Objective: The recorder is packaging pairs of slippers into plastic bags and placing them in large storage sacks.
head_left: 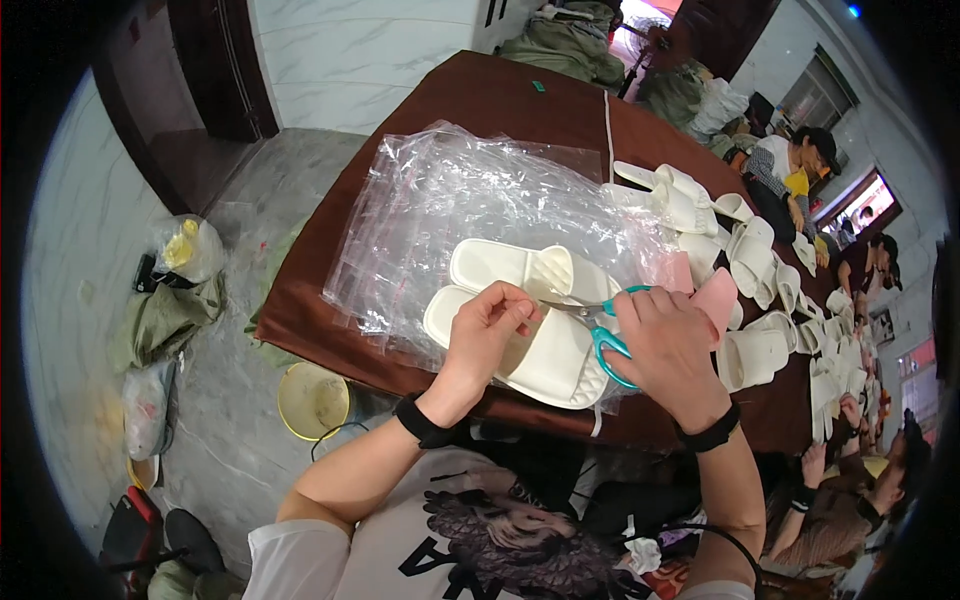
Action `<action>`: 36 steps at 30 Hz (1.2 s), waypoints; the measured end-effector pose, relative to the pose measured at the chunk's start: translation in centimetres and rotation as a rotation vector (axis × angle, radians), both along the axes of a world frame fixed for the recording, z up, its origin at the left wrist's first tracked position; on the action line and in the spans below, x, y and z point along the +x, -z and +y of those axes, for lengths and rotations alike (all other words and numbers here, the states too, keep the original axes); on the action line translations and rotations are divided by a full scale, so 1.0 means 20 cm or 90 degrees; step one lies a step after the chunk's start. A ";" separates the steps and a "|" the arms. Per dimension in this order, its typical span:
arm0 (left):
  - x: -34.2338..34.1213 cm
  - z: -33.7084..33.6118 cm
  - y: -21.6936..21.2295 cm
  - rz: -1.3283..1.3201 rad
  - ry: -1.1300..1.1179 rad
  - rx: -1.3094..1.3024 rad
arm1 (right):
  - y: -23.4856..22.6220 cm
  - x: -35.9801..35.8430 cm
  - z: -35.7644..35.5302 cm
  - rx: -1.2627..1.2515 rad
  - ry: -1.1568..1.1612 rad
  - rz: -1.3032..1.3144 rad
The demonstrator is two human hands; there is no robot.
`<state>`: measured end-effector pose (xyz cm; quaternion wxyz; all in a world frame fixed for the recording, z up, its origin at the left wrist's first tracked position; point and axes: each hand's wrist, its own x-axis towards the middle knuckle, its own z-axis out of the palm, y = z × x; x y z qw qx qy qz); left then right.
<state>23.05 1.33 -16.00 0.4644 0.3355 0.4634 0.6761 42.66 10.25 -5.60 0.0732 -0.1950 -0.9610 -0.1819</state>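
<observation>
A pair of off-white slippers lies side by side before me, a nearer slipper (560, 362) and a farther slipper (488, 264). Over the nearer one, my left hand (485, 335) is closed in a pinch, thumb against fingers; what it pinches is too small to make out. My right hand (665, 350) grips scissors (608, 358) by their teal handles, blades pointing left across the slippers toward the left fingertips. Both hands wear black wristbands. Beneath the pair spreads a pile of clear plastic bags (400, 225). Flat pink pieces (714, 300) lie just beyond my right hand.
The table has a brown cloth (500, 85). Many more off-white slippers (752, 355) are heaped on its right side. Other people (800, 165) sit along the table at right. A yellow-rimmed bucket (313, 400) stands on the floor at left, below the table's edge.
</observation>
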 end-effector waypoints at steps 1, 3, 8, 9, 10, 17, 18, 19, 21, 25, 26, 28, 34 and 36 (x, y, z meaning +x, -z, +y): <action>0.00 0.00 0.00 0.003 0.009 0.005 | 0.00 -0.02 0.00 0.000 -0.006 -0.003; -0.01 0.00 0.00 0.004 0.019 0.011 | 0.01 -0.04 0.00 -0.003 0.026 -0.034; -0.02 -0.03 -0.01 0.012 0.012 -0.004 | 0.03 0.05 -0.01 -0.046 0.095 0.047; -0.03 -0.07 -0.05 0.014 0.016 -0.005 | 0.02 0.09 -0.01 -0.076 0.120 0.107; -0.04 -0.13 -0.10 0.010 -0.012 0.014 | 0.03 0.15 0.01 -0.079 0.120 0.109; -0.31 -0.59 -0.10 0.006 -0.252 0.055 | 0.25 0.75 0.00 -0.188 0.453 0.223; -0.35 -0.66 -0.09 -0.004 -0.288 0.063 | 0.29 0.79 0.00 -0.181 0.482 0.204; -0.40 -0.73 -0.05 0.043 -0.326 0.054 | 0.32 0.82 0.00 -0.211 0.506 0.198; -0.48 -0.90 0.09 0.069 -0.394 0.005 | 0.37 0.88 0.02 -0.227 0.477 0.150; -0.58 -1.22 0.56 0.161 -0.350 -0.254 | 0.29 0.93 0.07 -0.396 0.412 0.086; -0.61 -1.32 0.73 0.150 -0.287 -0.312 | 0.26 0.92 0.08 -0.341 0.406 0.075; -0.54 -1.36 0.87 0.447 -0.152 -0.519 | 0.16 0.85 0.07 -0.214 0.456 0.038; -0.38 -0.94 0.27 0.403 -0.424 -0.231 | 0.03 0.20 -0.07 -0.293 0.011 0.097; -0.36 -0.75 -0.01 0.527 -0.373 -0.091 | 0.00 0.03 -0.14 -0.248 -0.037 0.042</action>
